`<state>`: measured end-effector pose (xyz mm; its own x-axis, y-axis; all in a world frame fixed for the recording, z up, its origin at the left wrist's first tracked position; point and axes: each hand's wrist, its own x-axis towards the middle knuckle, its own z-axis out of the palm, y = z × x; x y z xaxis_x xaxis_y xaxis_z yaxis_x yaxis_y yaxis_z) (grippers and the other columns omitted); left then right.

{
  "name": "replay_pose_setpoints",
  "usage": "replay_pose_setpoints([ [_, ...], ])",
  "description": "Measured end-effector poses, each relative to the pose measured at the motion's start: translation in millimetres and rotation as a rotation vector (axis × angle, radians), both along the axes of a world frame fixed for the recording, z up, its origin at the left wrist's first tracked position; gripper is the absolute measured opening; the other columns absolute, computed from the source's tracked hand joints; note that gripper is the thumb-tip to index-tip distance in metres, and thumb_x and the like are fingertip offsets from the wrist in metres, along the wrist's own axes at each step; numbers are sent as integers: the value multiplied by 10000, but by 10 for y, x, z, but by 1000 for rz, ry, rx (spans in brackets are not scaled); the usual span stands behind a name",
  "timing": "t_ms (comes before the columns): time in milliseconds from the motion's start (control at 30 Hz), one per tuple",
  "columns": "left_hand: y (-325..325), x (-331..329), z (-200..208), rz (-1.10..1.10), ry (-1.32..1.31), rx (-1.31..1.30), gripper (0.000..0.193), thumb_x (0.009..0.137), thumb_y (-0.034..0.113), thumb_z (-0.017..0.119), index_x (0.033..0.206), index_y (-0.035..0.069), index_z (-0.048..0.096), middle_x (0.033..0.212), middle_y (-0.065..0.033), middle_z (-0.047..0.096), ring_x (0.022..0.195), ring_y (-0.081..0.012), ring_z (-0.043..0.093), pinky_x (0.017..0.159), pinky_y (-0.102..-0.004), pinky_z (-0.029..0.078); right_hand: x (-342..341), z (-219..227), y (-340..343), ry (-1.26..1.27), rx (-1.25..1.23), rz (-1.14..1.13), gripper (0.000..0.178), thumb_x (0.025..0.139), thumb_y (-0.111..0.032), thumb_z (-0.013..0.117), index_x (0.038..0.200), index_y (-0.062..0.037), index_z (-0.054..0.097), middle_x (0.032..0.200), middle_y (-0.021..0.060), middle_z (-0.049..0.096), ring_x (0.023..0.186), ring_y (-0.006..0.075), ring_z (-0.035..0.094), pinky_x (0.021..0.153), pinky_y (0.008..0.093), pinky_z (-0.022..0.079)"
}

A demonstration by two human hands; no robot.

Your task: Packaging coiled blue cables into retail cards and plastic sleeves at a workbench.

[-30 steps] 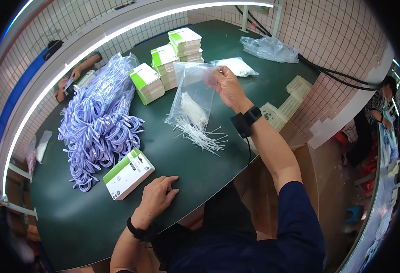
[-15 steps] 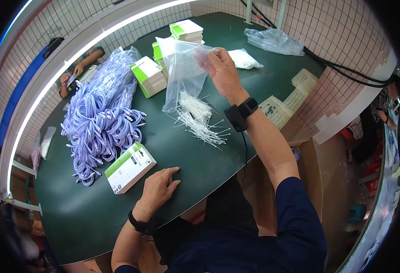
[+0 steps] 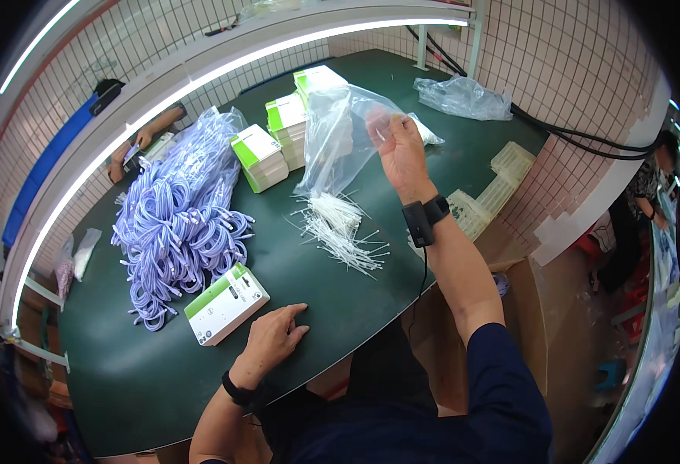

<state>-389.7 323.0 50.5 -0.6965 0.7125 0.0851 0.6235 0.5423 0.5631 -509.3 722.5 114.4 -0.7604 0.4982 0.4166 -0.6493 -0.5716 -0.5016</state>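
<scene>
My right hand point(image 3: 399, 151) is raised over the dark green oval worktop point(image 3: 146, 379), fingers pinched on the upper edge of a clear, crinkled plastic bag point(image 3: 338, 139) that hangs open-mouthed downward. Below the bag's lower end a loose heap of thin white plastic cable ties point(image 3: 338, 226) lies on the worktop, towards its right edge. My left hand point(image 3: 272, 337) rests flat and empty, fingers spread, near the worktop's near edge, just beside a white and green rectangular carton point(image 3: 225, 303). A large bundle of pale purple cables point(image 3: 181, 224) fills the left part, and more white and green cartons point(image 3: 278, 139) stand towards the far edge.
</scene>
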Motion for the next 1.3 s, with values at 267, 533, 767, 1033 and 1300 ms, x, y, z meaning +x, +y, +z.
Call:
replay_pose_setpoints([
  [267, 28, -13, 79, 35, -1, 119, 543, 864, 91, 782, 1379, 57, 610, 926, -95, 681, 793, -238, 665, 704, -377, 540, 234, 156, -135, -94, -116, 37, 112, 1097, -126, 533, 1166, -38, 537, 1280, 152, 643, 1164, 284, 651, 1027, 438, 547],
  [533, 225, -291, 148, 255, 34, 600, 836, 937, 79, 727, 1631, 56, 261, 1359, -191, 600, 1156, -252, 637, 833, -383, 591, 553, 228, -511, -146, -288, 170, 225, 1103, -108, 499, 1282, 21, 542, 1267, 166, 650, 1168, 296, 651, 1034, 439, 551],
  [767, 378, -217, 509, 46, -706, 908, 770, 1035, 164, 627, 1651, 49, 180, 1368, -231, 618, 1081, -273, 707, 766, -316, 612, 852, -88, -840, -189, -229, 355, 274, 1105, -112, 482, 1332, 30, 540, 1262, 155, 660, 1159, 274, 662, 1048, 425, 545],
  [1033, 221, 115, 295, 64, -316, 594, 525, 1076, 90, 538, 1572, 5, 386, 964, -94, 721, 703, -109, 641, 634, -253, 564, 1590, -236, -1502, -422, 316, 505, 344, 1052, -204, 623, 1350, -35, 590, 1296, 99, 661, 1182, 186, 638, 984, 325, 524],
  [1300, 460, 397, 439, 23, -457, 424, 451, 957, 21, 665, 1396, -5, 565, 878, -99, 720, 677, -148, 666, 622, -288, 536, 1954, -356, -1233, -596, 700, 482, 256, 1042, -213, 631, 1213, -28, 676, 1071, 64, 727, 846, 82, 652, 625, 226, 524],
])
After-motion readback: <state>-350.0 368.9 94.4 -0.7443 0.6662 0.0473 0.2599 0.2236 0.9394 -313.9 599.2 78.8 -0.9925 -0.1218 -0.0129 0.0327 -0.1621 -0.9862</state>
